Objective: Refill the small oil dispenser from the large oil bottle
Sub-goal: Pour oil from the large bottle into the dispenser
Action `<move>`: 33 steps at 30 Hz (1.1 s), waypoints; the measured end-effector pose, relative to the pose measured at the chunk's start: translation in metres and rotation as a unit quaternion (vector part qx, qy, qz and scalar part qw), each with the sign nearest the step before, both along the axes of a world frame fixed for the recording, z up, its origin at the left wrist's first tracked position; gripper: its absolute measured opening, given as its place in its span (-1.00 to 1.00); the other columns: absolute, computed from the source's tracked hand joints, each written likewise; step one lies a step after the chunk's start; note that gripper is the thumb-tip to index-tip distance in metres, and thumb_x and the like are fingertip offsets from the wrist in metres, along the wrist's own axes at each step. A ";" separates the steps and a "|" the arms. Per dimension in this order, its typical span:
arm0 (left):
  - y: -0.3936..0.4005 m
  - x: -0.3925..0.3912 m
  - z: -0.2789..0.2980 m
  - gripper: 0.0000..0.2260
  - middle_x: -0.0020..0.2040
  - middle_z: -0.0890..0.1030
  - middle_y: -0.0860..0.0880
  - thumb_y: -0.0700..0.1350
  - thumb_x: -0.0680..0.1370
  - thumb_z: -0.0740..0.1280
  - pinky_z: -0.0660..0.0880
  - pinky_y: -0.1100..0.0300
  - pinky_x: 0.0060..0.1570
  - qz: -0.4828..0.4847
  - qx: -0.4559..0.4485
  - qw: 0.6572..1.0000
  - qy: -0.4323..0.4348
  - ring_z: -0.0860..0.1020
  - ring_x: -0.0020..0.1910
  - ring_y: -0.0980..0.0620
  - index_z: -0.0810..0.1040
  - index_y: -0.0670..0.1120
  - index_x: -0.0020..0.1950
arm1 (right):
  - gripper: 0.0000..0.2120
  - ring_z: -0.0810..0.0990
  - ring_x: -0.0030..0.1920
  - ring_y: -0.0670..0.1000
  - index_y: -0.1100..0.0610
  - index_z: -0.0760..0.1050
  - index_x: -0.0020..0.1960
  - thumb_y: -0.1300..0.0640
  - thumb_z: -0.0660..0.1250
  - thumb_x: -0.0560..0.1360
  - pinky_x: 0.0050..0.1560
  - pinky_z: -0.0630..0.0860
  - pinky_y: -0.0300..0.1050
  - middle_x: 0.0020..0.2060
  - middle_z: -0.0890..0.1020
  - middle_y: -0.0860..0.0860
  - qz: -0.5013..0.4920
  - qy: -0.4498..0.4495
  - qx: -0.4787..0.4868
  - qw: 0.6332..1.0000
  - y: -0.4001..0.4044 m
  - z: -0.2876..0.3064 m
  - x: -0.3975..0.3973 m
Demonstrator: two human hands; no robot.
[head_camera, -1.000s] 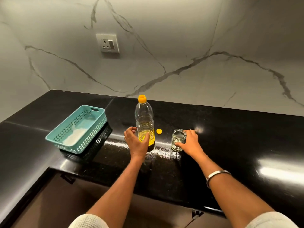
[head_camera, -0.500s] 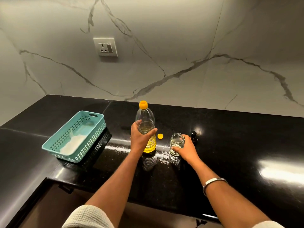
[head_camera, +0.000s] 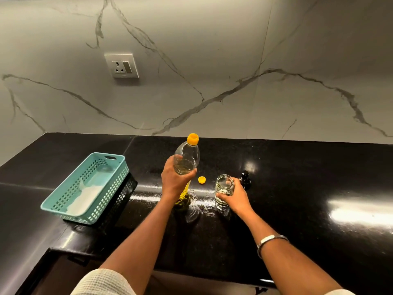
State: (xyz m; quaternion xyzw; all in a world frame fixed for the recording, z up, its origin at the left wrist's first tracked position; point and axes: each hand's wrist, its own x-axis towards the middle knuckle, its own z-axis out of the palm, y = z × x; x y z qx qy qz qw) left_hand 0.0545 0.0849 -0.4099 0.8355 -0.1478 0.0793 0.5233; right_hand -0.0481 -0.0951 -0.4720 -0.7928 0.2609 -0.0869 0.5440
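Where left hand grips oil bottle, its middle hides

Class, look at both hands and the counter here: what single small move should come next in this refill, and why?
Probably tilt the bottle toward the jar. The left hand grips the bottle, its mouth looks open with a loose yellow cap on the counter, and the right hand steadies the open jar.

I see a glossy black table. Left of my left hand sits a teal basket; between my hands lies a yellow cap; behind my right hand stands a black pump top.
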 end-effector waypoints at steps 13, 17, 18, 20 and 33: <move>0.009 0.013 0.000 -0.38 0.13 0.55 0.01 0.00 0.26 0.59 0.38 0.01 0.22 -0.018 0.193 0.976 -0.103 0.51 0.10 0.03 0.47 -0.04 0.26 | -0.40 0.55 0.15 -0.01 0.05 0.41 0.23 0.15 0.59 0.28 0.22 0.47 -0.04 0.12 0.59 -0.01 -0.014 -0.013 -0.012 1.000 -0.008 -0.007 -0.001; 0.012 0.013 -0.005 -0.32 0.19 0.52 0.01 0.00 0.26 0.58 0.27 0.05 0.25 -0.037 0.250 0.962 -0.103 0.47 0.18 0.00 0.44 -0.04 0.33 | -0.43 0.55 0.13 -0.02 0.03 0.42 0.21 0.13 0.59 0.28 0.18 0.48 -0.07 0.10 0.59 -0.04 -0.019 -0.017 -0.015 1.000 -0.013 -0.008 -0.004; 0.013 0.012 -0.005 -0.32 0.20 0.51 0.01 0.00 0.27 0.57 0.25 0.04 0.26 -0.043 0.268 0.957 -0.106 0.46 0.20 0.00 0.43 -0.04 0.35 | -0.45 0.56 0.12 -0.02 0.02 0.42 0.19 0.13 0.59 0.28 0.17 0.48 -0.08 0.09 0.59 -0.05 -0.020 -0.020 -0.014 0.999 -0.013 -0.008 -0.005; 0.013 0.011 -0.007 -0.33 0.20 0.51 0.02 0.00 0.28 0.55 0.25 0.04 0.26 -0.052 0.296 0.946 -0.120 0.46 0.20 0.00 0.43 -0.04 0.35 | -0.45 0.56 0.12 -0.02 0.01 0.42 0.19 0.13 0.59 0.29 0.16 0.48 -0.09 0.09 0.59 -0.06 -0.020 -0.024 -0.014 0.999 -0.015 -0.009 -0.006; 0.005 0.001 -0.004 -0.29 0.29 0.48 0.01 0.01 0.32 0.55 0.22 0.01 0.36 -0.080 0.421 0.886 -0.175 0.42 0.29 0.00 0.38 -0.03 0.42 | -0.43 0.53 0.14 -0.04 -0.01 0.40 0.22 0.11 0.58 0.30 0.18 0.46 -0.12 0.12 0.57 -0.05 -0.008 -0.029 -0.024 0.999 -0.017 -0.009 -0.009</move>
